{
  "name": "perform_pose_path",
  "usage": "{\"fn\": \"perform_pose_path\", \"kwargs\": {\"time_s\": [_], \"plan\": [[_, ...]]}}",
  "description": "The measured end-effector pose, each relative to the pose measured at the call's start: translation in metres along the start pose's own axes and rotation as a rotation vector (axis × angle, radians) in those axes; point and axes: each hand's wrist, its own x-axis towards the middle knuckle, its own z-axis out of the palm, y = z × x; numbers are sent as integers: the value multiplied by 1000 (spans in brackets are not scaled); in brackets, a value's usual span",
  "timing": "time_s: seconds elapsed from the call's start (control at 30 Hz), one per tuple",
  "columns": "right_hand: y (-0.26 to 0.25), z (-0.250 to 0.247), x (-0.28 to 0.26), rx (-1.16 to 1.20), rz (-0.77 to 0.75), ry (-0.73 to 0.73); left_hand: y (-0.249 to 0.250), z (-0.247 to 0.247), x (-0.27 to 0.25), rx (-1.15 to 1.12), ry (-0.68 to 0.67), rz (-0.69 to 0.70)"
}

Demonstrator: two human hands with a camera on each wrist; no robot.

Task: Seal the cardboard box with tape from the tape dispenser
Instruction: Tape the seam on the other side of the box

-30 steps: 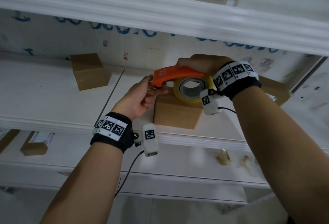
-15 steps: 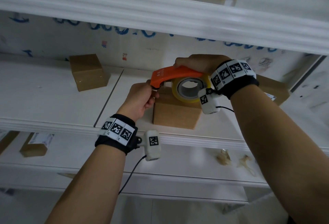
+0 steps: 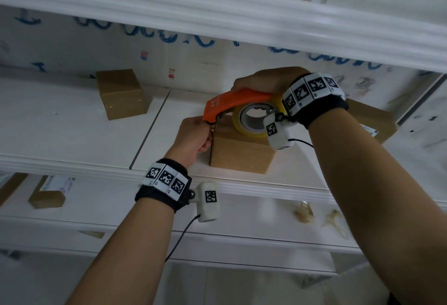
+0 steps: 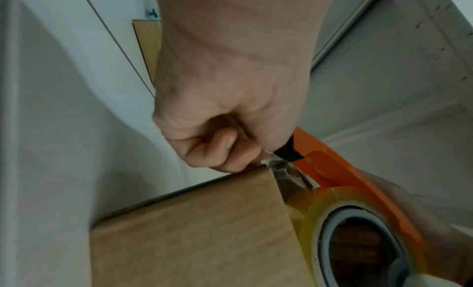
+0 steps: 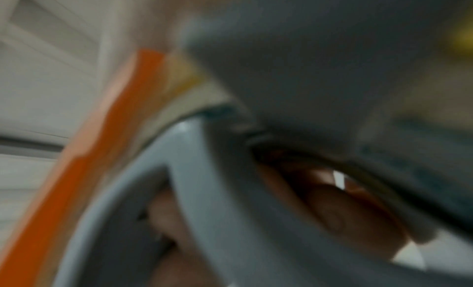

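- The cardboard box [image 3: 242,152] is seen on the middle shelf [image 3: 72,135] of a white rack, close to the shelf's front edge, with its flaps down.
- The tape dispenser [image 3: 232,103], orange-bodied and loaded with a yellowish clear tape roll [image 3: 251,120], is held over the box's top, its nose pointed at the top left edge.
- The right hand [image 3: 266,79] is wrapped over the back of the dispenser; in the blurred right wrist view, fingers [image 5: 330,208] are made out inside the grey core, so a firm enclosing grip is judged.
- The left hand [image 3: 193,137] is curled at the box's left edge, and the free tape end [image 4: 275,164] is pinched there between thumb and finger, just under the dispenser's nose.
- The tape is judged thin, limp and sticky: it is best held only at its very tip and kept taut, since slack film can fold onto itself or cling to skin.
- The box is judged light and fairly stiff but small, so it may slide on the smooth shelf when the dispenser is drawn across; bracing by the side wall is advised rather than by the top seam.
- The dispenser is rigid and best gripped over its arched back; a cutter near the nose is presumed, though its blade is not clearly shown.
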Motion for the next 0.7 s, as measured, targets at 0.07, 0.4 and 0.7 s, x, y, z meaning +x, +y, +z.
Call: {"fn": "perform_pose_path", "kwargs": {"time_s": [0.07, 0.4, 0.7], "plan": [[-2, 2, 0, -21, 2, 14, -1, 0, 0, 10, 10, 9], [-2, -1, -2, -10, 27, 35, -11, -3, 6, -123, -60, -27], [-4, -4, -12, 96, -95, -110, -19, 0, 8, -133, -62, -24]]}}
